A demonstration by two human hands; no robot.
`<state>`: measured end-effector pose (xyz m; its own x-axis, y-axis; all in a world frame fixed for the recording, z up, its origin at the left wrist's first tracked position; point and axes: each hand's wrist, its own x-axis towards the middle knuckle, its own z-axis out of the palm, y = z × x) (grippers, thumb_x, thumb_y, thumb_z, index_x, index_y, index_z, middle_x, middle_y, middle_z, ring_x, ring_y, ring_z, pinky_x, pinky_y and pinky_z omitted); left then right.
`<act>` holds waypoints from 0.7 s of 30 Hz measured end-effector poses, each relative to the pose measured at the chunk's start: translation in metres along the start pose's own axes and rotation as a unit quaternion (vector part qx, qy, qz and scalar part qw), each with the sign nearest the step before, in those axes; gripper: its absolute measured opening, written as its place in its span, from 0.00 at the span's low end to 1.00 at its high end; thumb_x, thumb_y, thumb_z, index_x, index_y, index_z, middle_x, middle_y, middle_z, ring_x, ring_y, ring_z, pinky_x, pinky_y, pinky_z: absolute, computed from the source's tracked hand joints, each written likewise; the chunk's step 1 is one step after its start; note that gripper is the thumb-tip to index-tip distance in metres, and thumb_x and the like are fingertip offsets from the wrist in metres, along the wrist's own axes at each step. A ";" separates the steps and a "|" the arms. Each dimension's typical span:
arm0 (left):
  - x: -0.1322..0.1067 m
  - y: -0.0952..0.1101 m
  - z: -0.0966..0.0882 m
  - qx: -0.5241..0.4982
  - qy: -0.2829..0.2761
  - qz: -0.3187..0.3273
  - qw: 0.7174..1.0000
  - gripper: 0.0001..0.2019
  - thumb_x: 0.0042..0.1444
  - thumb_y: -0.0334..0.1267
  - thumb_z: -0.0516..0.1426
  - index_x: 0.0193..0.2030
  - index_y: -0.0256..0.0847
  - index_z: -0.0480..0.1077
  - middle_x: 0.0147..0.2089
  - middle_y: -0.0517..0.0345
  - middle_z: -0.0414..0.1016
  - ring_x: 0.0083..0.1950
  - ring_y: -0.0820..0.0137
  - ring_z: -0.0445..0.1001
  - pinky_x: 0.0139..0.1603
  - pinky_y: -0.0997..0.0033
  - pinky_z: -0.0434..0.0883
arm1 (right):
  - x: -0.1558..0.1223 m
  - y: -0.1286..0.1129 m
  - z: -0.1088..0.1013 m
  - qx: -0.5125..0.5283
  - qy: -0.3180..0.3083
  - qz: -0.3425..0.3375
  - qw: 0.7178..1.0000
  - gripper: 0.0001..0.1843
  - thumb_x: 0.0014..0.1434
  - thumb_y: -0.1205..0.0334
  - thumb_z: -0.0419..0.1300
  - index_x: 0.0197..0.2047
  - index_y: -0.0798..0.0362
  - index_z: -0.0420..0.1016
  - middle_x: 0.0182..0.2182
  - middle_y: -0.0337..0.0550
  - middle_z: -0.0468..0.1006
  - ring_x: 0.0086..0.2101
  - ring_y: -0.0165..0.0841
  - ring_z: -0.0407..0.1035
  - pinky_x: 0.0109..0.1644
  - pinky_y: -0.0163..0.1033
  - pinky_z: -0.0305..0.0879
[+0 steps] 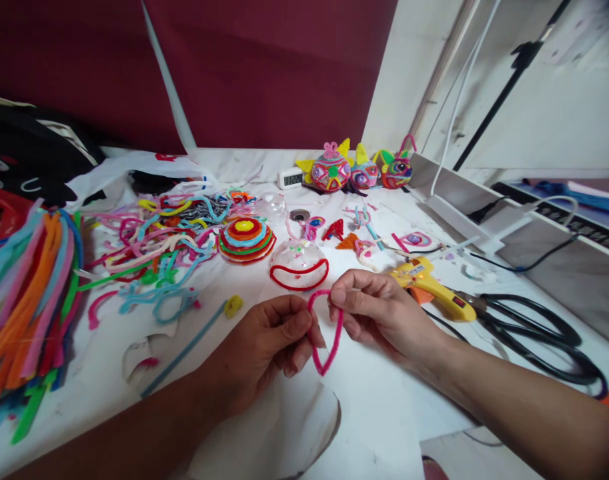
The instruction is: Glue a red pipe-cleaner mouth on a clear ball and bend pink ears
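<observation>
A pink pipe cleaner, bent into a pointed loop, is held up between both hands over white paper. My left hand pinches its left side between thumb and fingers. On the opposite side, near the top, my right hand grips it in the same way. Just beyond them sits a clear plastic dome with a red pipe cleaner outline on its near side. To its left is a dome wound with rings of coloured pipe cleaner. A blue pipe cleaner lies beside my left forearm.
Bundled pipe cleaners lie at the left, with a tangled pile behind. A yellow glue gun and black-handled scissors are at right. Several decorated balls stand at the back beside a small clock.
</observation>
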<state>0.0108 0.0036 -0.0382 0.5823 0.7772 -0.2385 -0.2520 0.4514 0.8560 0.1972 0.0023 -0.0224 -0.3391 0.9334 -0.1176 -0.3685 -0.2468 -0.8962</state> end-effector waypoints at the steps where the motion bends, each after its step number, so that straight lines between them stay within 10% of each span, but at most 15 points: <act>1: 0.000 0.000 0.000 0.000 -0.001 0.002 1.000 0.11 0.56 0.42 0.62 0.28 0.36 0.72 0.25 0.61 0.72 0.19 0.83 0.60 0.18 0.82 0.55 | 0.000 0.000 0.000 -0.004 0.000 -0.004 1.000 0.12 0.51 0.59 0.69 0.27 0.56 0.72 0.21 0.36 0.75 0.15 0.19 0.58 0.16 0.27 0.48; 11: 0.002 -0.001 0.000 -0.011 0.020 0.016 1.000 0.10 0.56 0.41 0.61 0.30 0.36 0.72 0.25 0.61 0.72 0.19 0.83 0.62 0.18 0.83 0.56 | -0.003 0.006 0.000 -0.198 0.031 -0.114 0.973 0.11 0.57 0.57 0.65 0.40 0.54 0.76 0.23 0.36 0.73 0.18 0.22 0.59 0.18 0.29 0.52; 21: 0.000 -0.002 0.004 -0.008 -0.011 0.005 1.000 0.09 0.57 0.40 0.61 0.30 0.37 0.71 0.29 0.60 0.76 0.19 0.82 0.64 0.18 0.82 0.58 | -0.007 0.006 -0.003 -0.502 0.006 -0.372 0.781 0.10 0.64 0.67 0.56 0.45 0.54 0.77 0.32 0.44 0.79 0.32 0.29 0.72 0.35 0.34 0.68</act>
<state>0.0142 0.0008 -0.0385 0.5958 0.7727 -0.2193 -0.2703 0.4499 0.8512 0.2002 -0.0046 -0.0280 -0.3446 0.7244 0.5971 0.4061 0.6885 -0.6009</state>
